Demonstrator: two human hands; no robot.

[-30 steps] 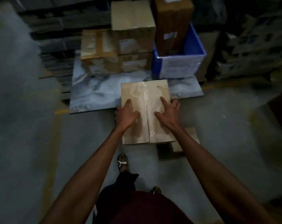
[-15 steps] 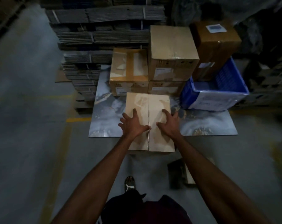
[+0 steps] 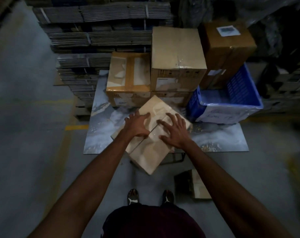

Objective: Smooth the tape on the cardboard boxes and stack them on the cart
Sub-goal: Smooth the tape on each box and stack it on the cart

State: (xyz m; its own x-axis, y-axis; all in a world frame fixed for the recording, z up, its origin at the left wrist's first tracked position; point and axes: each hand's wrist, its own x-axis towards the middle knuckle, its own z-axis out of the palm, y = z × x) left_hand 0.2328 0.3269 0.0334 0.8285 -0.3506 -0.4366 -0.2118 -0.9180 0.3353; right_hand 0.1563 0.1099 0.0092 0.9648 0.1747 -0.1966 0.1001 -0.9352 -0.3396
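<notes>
Partly under both hands (image 3: 156,129), blurred box (image 3: 145,155), seemingly over cart (image 3: 101,134).

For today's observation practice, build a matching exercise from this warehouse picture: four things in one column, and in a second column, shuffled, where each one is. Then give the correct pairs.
Column 1
1. taped box
2. blue crate
3. small box
4. labelled brown box

Column 2
A. standing behind the crate, paper label on top
B. on the floor, beside the person's right foot
C. under both hands, at the near edge of the cart
D. on the right side of the cart

Pairs: 1-C, 2-D, 3-B, 4-A. The left hand and right hand lie flat on the taped box.
</notes>
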